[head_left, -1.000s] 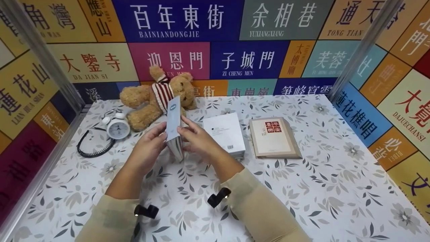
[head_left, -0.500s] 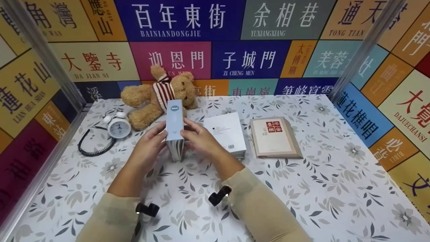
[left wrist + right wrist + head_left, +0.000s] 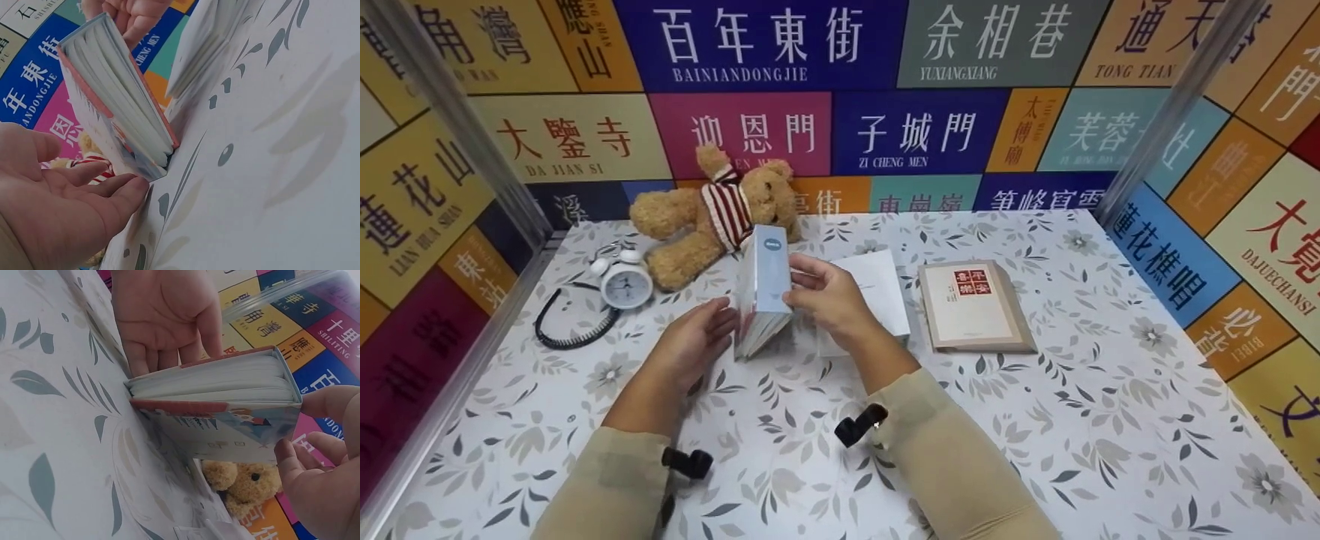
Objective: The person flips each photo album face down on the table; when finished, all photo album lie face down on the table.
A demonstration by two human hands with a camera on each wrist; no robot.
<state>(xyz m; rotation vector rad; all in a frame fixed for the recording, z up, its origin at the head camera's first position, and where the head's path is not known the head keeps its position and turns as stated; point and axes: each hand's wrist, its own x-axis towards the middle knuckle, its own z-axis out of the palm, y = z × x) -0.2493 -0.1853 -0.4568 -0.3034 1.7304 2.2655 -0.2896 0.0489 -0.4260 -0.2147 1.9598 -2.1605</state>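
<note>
A thick hardcover book with a light blue spine stands on its page edges on the table, spine up and leaning. My right hand pinches it at the spine, thumb on the spine's right edge. In the right wrist view, the thumb and a finger of that hand meet the spine end. My left hand is beside the left cover, fingers loosely extended. The left wrist view has its fingertips by the book's lower corner; whether they touch it I cannot tell. The pages are slightly fanned.
A white book lies partly behind my right forearm. Right of it is a tan book with a red seal. A teddy bear, a white alarm clock and a black toothed headband lie at the left. Printed panels wall the back.
The book has swung and shifted to the right, its left cover now facing more towards view. The right hand moved right with it. The left hand came away from the spine and lowered.
</note>
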